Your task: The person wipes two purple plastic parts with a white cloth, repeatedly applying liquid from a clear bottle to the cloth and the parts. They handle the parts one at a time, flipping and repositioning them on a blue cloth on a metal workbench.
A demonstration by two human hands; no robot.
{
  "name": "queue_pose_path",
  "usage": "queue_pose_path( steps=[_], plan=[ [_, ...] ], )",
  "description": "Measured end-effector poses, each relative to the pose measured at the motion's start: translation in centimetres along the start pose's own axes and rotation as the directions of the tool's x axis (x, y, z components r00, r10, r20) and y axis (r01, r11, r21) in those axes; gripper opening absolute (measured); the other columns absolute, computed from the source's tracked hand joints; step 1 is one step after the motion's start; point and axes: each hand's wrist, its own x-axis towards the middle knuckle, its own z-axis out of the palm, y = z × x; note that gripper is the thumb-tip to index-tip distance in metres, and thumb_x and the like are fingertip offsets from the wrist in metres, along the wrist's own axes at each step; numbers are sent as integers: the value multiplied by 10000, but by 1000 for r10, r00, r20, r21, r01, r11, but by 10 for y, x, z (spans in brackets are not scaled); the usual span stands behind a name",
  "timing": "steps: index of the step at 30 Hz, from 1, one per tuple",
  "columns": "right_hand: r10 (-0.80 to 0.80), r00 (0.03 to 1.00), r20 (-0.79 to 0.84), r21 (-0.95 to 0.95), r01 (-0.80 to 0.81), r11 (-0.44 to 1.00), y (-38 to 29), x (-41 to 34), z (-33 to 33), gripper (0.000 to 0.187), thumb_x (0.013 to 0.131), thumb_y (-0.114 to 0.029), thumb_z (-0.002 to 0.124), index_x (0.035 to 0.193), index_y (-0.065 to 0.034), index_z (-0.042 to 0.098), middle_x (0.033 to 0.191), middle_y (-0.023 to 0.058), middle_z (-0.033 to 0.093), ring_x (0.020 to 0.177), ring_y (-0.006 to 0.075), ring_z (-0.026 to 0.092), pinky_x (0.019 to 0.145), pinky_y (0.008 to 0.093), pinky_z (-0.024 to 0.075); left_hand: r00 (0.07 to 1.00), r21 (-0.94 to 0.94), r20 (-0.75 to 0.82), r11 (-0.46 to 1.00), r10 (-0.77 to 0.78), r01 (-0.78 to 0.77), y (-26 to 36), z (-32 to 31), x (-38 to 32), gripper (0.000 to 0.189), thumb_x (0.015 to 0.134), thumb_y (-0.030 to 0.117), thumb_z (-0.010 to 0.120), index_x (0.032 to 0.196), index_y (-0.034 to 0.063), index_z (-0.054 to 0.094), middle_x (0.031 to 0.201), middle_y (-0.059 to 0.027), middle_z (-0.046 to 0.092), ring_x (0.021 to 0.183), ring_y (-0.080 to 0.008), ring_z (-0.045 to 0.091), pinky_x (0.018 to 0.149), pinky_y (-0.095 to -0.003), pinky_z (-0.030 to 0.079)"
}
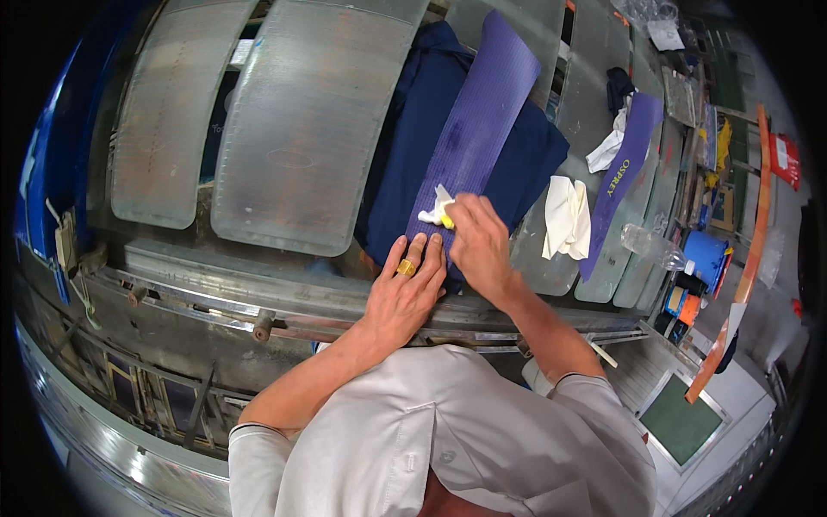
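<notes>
A ribbed purple strip [475, 103] lies slantwise over a folded dark blue cloth [413, 129], with a darker patch partway along it. My left hand [407, 284], a gold-coloured ring on one finger, rests palm down with its fingertips on the strip's near end. My right hand [478, 242] pinches a small white cloth [429, 213] with a yellow stain against the strip, just beyond the left fingertips. To the right lie a folded cream cloth [566, 220] and a second purple strip [623, 174] bearing yellow lettering. A crumpled white cloth [607, 150] is beside that strip.
Grey flat boards [303, 129] stand side by side along the bench, with gaps between them. A metal rail [194, 307] runs along the near edge. At the right are a clear plastic bottle [649, 245], a blue container [704, 255], tape rolls and a green-meshed frame [680, 419].
</notes>
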Motion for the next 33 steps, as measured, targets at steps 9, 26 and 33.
queue_pose_path(
  steps=[9, 26, 33],
  plan=[
    [109, 967, -232, -131, -142, 981, 78, 118, -19, 172, 749, 94, 587, 894, 5, 613, 882, 166, 602, 801, 401, 604, 725, 485, 481, 1000, 9, 9, 1000, 19, -19, -1, -5, 11, 596, 812, 278, 751, 1328, 27, 590, 1435, -135, 528, 1325, -304, 505, 1171, -511, 307],
    [34, 990, -140, -97, -47, 994, 34, 71, 3, 215, 722, 153, 569, 885, 19, 612, 887, 166, 602, 842, 393, 623, 735, 456, 501, 1000, 12, 20, 1000, -10, 10, -1, 2, 2, 588, 814, 289, 742, 1320, 32, 591, 1436, -129, 532, 1322, -299, 505, 1158, -506, 323],
    [63, 968, -245, -45, -76, 996, 85, 126, -29, 128, 765, 79, 568, 859, 2, 610, 848, 189, 584, 822, 416, 603, 734, 493, 473, 999, 19, -18, 999, 39, -38, -1, -6, 15, 601, 805, 273, 762, 1322, 24, 580, 1440, -137, 520, 1316, -306, 506, 1157, -513, 327]
  ],
)
